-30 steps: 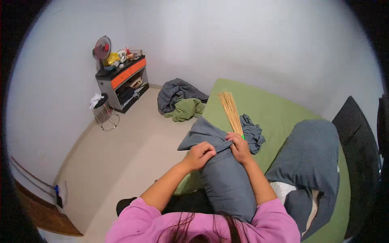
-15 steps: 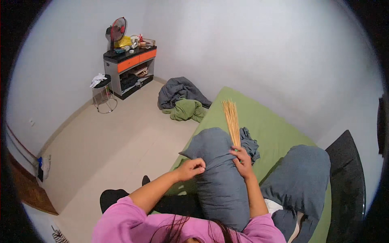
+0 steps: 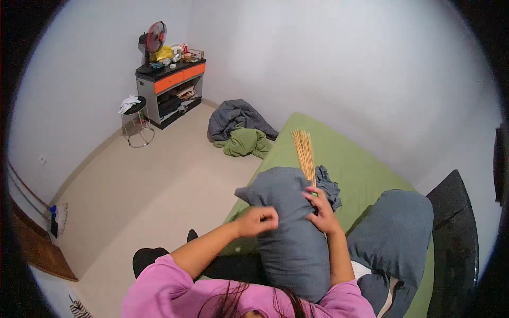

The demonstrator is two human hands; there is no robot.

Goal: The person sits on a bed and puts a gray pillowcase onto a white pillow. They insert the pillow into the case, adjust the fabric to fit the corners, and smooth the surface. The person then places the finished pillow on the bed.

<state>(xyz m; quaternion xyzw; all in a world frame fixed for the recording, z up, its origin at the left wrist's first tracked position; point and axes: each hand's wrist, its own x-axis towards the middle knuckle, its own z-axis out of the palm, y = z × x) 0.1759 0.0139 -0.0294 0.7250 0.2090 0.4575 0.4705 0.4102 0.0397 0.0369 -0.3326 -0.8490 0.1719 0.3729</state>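
A plump blue-grey pillow (image 3: 294,244) lies lengthwise before me, on my lap and the bed's edge. My left hand (image 3: 259,221) is curled closed over its left side, slightly blurred; what is inside the fingers, if anything, is hidden. On the pillow's right edge rests my right hand (image 3: 322,213), thumb and fingers apart. Just beyond the right fingers, a stick broom (image 3: 305,153) of thin yellow bristles lies on the bed, with a bit of green showing at its binding. Its lower end is hidden behind the pillow and my hand.
Crumpled grey cloth (image 3: 328,190) lies beside the broom on the green bed (image 3: 350,143). A second blue-grey pillow (image 3: 395,225) is at right, near the dark headboard (image 3: 455,238). Grey and green bedding (image 3: 241,124) is heaped on the floor. A cabinet (image 3: 169,85) and stool (image 3: 137,108) stand farther left.
My left hand has moved a little to the right, over the pillow, still curled. My right hand has shifted slightly right along the pillow's edge. The broom stays on the bed.
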